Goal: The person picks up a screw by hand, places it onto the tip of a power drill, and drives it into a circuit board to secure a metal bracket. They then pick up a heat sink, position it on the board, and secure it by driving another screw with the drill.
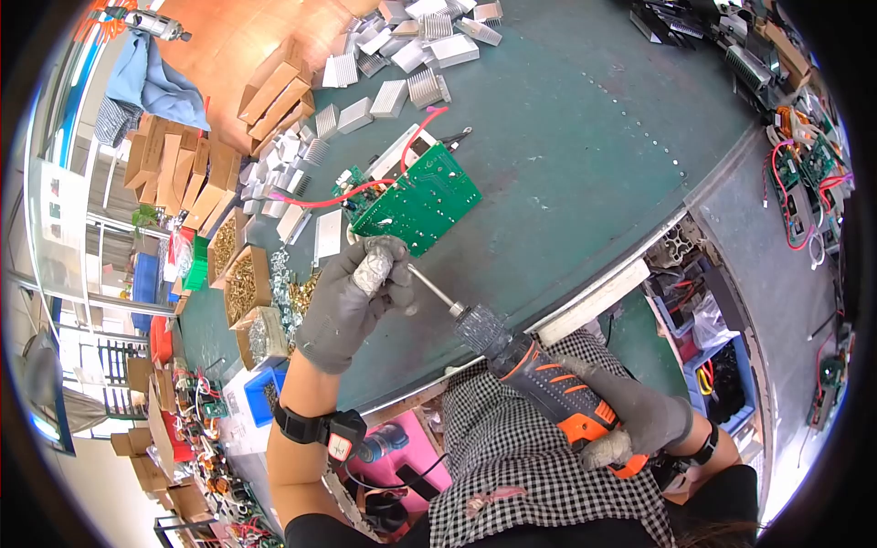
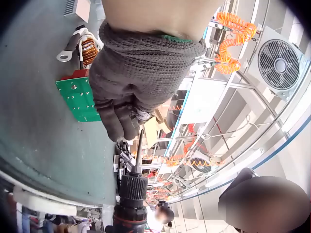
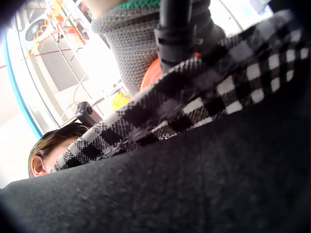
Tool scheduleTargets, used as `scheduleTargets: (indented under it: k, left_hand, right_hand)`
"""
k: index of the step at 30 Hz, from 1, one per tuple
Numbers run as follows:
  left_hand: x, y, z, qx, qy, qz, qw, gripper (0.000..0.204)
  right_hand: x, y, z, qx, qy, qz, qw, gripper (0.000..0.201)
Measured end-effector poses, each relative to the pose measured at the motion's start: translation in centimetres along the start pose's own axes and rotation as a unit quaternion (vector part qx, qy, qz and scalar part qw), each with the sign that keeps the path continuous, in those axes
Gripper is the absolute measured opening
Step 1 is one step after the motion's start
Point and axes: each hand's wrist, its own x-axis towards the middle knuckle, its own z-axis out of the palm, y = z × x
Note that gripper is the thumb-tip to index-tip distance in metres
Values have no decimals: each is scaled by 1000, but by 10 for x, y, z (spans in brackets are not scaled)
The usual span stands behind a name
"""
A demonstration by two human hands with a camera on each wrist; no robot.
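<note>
My right hand [image 1: 644, 411], in a grey glove, grips the handle of an orange and black power drill [image 1: 553, 388]. The drill points up and left over my checkered apron, with a long metal bit [image 1: 432, 286] in its chuck. My gloved left hand [image 1: 352, 301] curls its fingers around the tip of that bit [image 2: 139, 150], which hides the tip. Just beyond the left hand, a green circuit board [image 1: 425, 205] with red wires leans on the green tabletop [image 1: 566, 183]. In the right wrist view, apron cloth covers most of the right hand.
Silver heat sinks [image 1: 388, 99] lie in a pile at the back left. Cardboard boxes of brass-coloured screws [image 1: 242, 285] stand along the left, beside a blue bin [image 1: 265, 395]. More wired boards [image 1: 804, 169] lie at the right. The table's front edge [image 1: 594, 297] runs near the drill.
</note>
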Motion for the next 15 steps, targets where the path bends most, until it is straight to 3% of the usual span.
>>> scheduleTargets:
  k: [9,12,15]
  left_hand:
    - [-1,-2,-4,75,-65,20,995,44]
    - [-1,7,-3,153,-55,25,986,42]
    - [1,16,-10,320,-74,69,942,43]
  right_hand:
    - [4,4,0,-25,-12,-26,999,106]
    - [2,-9,2,-13,-10,27,999,107]
    - [-2,-11,7,-205,45,-2,978,110]
